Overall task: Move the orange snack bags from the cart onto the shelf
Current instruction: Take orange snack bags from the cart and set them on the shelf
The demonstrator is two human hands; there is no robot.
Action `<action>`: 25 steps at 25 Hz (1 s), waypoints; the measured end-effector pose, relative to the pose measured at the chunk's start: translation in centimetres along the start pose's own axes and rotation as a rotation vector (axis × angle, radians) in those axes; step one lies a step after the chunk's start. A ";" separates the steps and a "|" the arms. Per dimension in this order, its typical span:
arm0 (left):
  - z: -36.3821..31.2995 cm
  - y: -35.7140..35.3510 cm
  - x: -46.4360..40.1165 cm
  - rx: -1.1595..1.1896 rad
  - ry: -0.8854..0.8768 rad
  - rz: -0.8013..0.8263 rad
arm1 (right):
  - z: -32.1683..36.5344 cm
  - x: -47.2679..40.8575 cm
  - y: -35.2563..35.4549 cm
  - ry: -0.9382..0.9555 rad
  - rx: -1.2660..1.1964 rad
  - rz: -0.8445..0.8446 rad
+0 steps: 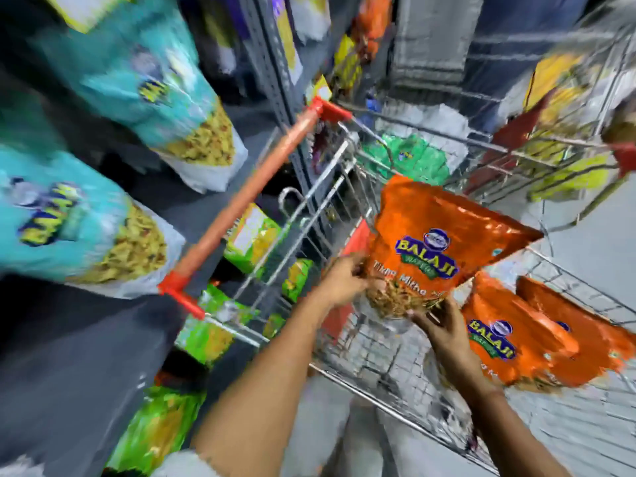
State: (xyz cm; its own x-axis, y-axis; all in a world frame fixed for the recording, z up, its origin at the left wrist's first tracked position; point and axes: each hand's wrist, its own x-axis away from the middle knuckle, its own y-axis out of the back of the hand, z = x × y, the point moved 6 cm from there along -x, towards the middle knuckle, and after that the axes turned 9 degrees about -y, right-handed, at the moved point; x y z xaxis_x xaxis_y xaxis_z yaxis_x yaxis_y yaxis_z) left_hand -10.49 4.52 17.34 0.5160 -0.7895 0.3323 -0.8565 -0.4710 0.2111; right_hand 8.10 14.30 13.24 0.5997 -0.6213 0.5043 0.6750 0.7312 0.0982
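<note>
Above the wire cart, a glossy orange foil snack bag with a blue and yellow logo is hanging in the air, held by both hands at its lower clear window, where yellowish fried mix is showing. The left hand is pinching the bag's lower left corner in a closed grip, and the right hand is clasping the bottom edge from below, fingers curled onto the plastic. Two more crinkled orange snack bags of the same kind are lying side by side in the cart's silver mesh basket, just right of the right hand. Deeper in the basket, a pile of green packets is resting against the far wire wall. The cart's handle is a smooth orange-red bar with red plastic end caps, running diagonally beside the dark grey shelf. On that shelf to the left, puffy teal bags with clear windows of yellow sticks are sitting on the upper levels, while lime-green pouches are filling the lower levels. Much of the scene is smeared by motion blur.
</note>
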 end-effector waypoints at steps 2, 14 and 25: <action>-6.8 4.5 3.5 -0.027 -0.165 -0.140 | 7.3 2.3 -2.1 0.179 -0.048 0.024; -33.8 25.4 42.5 -0.394 -0.814 -1.150 | 41.4 27.4 -23.0 1.083 -0.202 0.577; -24.2 28.1 77.3 -0.556 -0.400 -1.961 | 38.2 54.1 -48.0 1.220 0.033 1.358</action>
State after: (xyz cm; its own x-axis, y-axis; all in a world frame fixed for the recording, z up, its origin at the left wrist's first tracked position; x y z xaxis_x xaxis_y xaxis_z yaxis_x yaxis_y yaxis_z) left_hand 5.58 -60.22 71.17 0.4410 0.4376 -0.7836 0.8333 -0.5239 0.1764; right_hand -8.24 -43.69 68.56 0.6155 0.5168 -0.5951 -0.4904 0.8422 0.2241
